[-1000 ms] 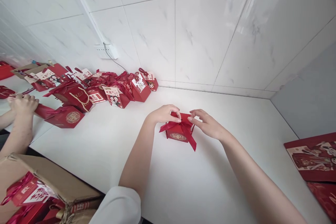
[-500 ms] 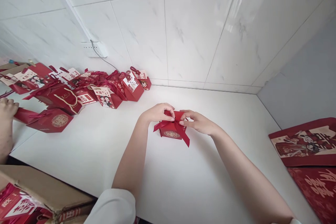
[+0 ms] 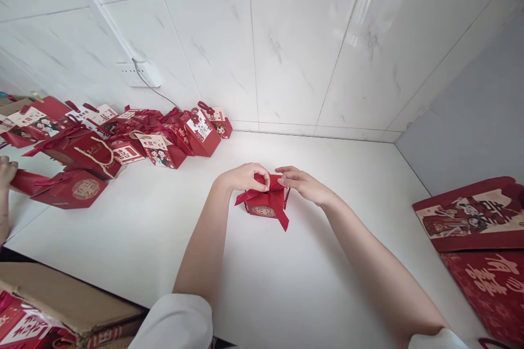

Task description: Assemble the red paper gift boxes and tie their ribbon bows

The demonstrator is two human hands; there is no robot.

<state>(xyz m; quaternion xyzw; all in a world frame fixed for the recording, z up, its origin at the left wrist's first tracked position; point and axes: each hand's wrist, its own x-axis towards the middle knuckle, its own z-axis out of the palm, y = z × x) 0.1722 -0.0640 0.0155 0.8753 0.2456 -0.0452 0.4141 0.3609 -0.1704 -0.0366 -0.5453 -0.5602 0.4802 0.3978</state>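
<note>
A small red gift box (image 3: 263, 210) with a gold round emblem stands on the white table in front of me. A red ribbon (image 3: 280, 211) is tied across its top, one tail hanging down the front right and another pointing left. My left hand (image 3: 244, 179) is closed, with thumb and forefinger pinching the ribbon at its middle. At the box's upper right, my right hand (image 3: 306, 185) has its fingers stretched out and apart, the tips at or just above the ribbon. The fingers partly hide the knot.
Several red gift boxes (image 3: 159, 152) crowd the back left by the tiled wall. A larger red box (image 3: 69, 193) lies near another person's hand (image 3: 6, 174). An open carton (image 3: 69, 289) is at lower left, and red printed bags (image 3: 470, 218) stand at right.
My right hand's fingers have come off the ribbon and spread apart. My left hand keeps its pinch. The whole view has shifted slightly.
</note>
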